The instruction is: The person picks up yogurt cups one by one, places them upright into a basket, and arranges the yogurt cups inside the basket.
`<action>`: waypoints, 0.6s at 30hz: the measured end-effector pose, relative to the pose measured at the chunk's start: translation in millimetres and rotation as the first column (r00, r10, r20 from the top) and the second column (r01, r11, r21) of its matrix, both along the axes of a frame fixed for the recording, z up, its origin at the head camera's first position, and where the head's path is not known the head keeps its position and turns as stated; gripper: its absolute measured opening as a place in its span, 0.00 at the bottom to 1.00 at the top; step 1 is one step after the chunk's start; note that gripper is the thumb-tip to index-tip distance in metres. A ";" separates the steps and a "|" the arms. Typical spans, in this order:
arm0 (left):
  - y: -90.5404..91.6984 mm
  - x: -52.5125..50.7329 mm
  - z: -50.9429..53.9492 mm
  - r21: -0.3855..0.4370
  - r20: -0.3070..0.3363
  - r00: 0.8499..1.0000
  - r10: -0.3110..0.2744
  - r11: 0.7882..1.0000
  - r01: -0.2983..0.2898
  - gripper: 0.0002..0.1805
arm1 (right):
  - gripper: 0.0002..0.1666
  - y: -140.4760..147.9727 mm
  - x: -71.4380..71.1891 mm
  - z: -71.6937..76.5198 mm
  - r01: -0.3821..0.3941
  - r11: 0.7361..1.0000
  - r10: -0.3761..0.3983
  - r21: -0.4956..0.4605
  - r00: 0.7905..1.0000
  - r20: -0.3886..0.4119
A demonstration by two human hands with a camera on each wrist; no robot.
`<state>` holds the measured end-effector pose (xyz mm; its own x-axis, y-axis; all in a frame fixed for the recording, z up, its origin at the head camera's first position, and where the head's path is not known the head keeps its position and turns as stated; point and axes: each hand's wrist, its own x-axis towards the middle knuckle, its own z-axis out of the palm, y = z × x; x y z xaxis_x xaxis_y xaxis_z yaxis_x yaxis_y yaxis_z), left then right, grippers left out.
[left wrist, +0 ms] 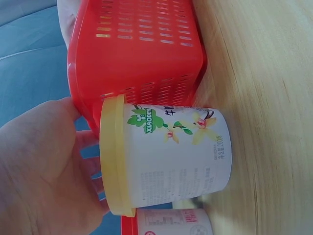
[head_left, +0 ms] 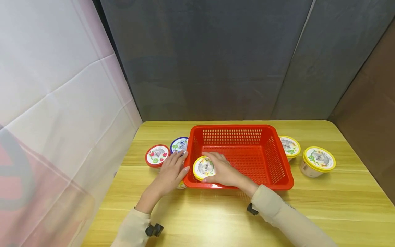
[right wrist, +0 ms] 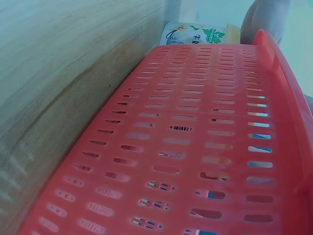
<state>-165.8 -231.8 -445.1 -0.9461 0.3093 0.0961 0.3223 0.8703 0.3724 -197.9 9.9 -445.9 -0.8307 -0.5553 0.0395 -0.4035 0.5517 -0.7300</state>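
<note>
My right hand (head_left: 226,173) grips a yellow-lidded tub (head_left: 204,168) inside the left front corner of the red plastic basket (head_left: 247,187). Over the basket's left rim lies my left hand (head_left: 169,173), its fingers fairly straight and the thumb at the rim. Another yellow-lidded tub (left wrist: 176,156) stands outside the basket beside the left hand; in the head view the hand and basket mostly hide it. A red-lidded tub (head_left: 157,154) and a blue-lidded tub (head_left: 179,144) are just beyond the left fingers. Through the basket's slots, the right wrist view shows the gripped tub only in pieces.
Right of the basket are two more yellow-lidded tubs, one (head_left: 290,146) against its wall and one (head_left: 319,159) farther out. All stand on a wooden table (head_left: 213,219). A dark panel (head_left: 203,68) rises behind the table, and a pale printed sheet (head_left: 61,103) hangs at left.
</note>
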 end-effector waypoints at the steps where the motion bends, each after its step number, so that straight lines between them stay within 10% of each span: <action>1: 0.0 0.0 0.0 0.000 0.000 1.000 0.000 1.000 0.000 0.33 | 0.57 0.0 -0.1 0.0 -0.002 1.000 0.002 -0.002 1.000 0.001; 18: 0.1 -0.1 -0.7 0.005 0.007 1.000 0.004 1.000 -0.004 0.34 | 0.53 1.6 -2.8 -4.2 -0.012 0.999 0.014 -0.052 0.999 0.052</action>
<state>-165.9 -231.7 -445.8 -0.9481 0.3047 0.0913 0.3161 0.8699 0.3787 -200.7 11.5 -450.1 -0.8251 -0.5644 0.0253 -0.3709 0.5074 -0.7778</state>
